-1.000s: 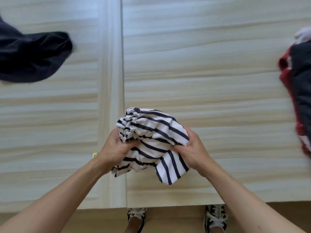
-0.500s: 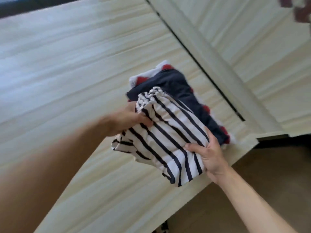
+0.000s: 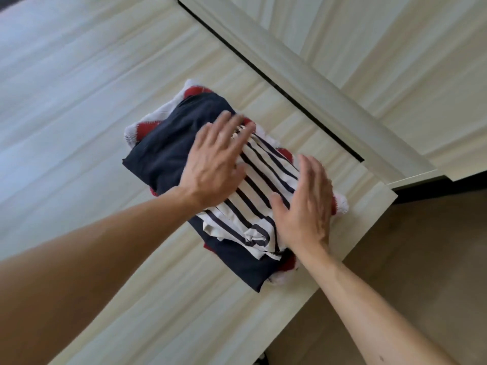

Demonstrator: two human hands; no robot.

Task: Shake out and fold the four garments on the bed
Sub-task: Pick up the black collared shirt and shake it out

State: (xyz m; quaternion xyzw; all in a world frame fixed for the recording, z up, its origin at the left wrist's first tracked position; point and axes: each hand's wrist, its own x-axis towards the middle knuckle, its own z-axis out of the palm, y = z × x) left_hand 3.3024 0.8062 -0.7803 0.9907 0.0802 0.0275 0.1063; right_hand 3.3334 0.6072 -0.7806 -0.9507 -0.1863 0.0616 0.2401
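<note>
A folded white garment with dark stripes [image 3: 259, 196] lies on top of a folded dark navy garment [image 3: 160, 156], which lies on a red and white garment [image 3: 142, 127]. The stack sits near the corner of the bed [image 3: 79, 106]. My left hand [image 3: 214, 164] lies flat with straight fingers on the far end of the striped garment, partly over the navy one. My right hand [image 3: 305, 204] presses flat on the striped garment's right side. Neither hand grips any cloth.
The bed's pale striped cover runs to a corner at the right [image 3: 379, 196]. A second pale mattress section [image 3: 395, 61] lies beyond a dark gap. Brown floor [image 3: 411, 259] shows at the lower right.
The striped garment went from held in both hands to lying on the navy and red stack. Both hands have let go and now lie flat on it. The view swung toward the stack.
</note>
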